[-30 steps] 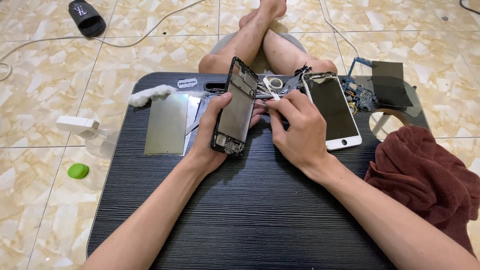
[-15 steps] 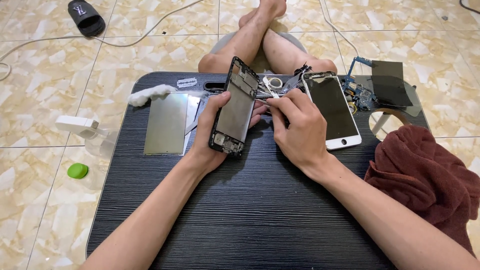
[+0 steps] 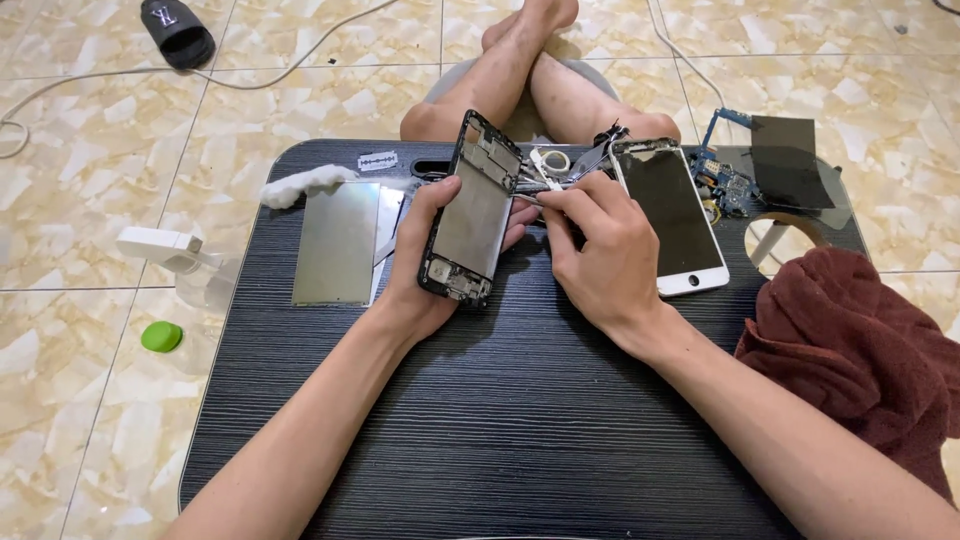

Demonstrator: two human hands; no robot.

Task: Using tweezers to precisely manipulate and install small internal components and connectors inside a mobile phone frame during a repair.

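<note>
- Left hand (image 3: 425,262) wrapped around an opened phone frame (image 3: 470,210), fingers curled behind it and thumb on its left edge; held tilted, top end toward 12 o'clock, above the far middle of the black table (image 3: 500,420).
- Inside of the frame faces up: grey metal plate in the middle, small circuit parts at the lower end.
- Right hand (image 3: 598,255) closed in a pinch just at 3 o'clock of the frame, fingertips gripping thin metal tweezers (image 3: 545,190) whose tips point toward the frame's upper right edge; whether the tips touch it cannot be told.
- White-fronted smartphone (image 3: 675,215) flat on the table, just at 3 o'clock of the right hand, dark screen up.
- Small blue circuit board (image 3: 725,180) and a dark square sheet (image 3: 790,172) at 2 o'clock, near the table's far right corner.
- Dark red cloth (image 3: 860,350) bunched over the right table edge, at 4 o'clock of the hands.
- Grey reflective panel (image 3: 337,243) lying flat at 9 o'clock of the left hand, a white cotton wad (image 3: 300,185) at its far end.
- Razor blade (image 3: 377,161) near the far edge at 11 o'clock.
- White spray bottle (image 3: 175,255) and green cap (image 3: 161,336) on the tiled floor, beyond the table at 9 o'clock.
- Black slipper (image 3: 178,32) on the floor at the far upper left.
</note>
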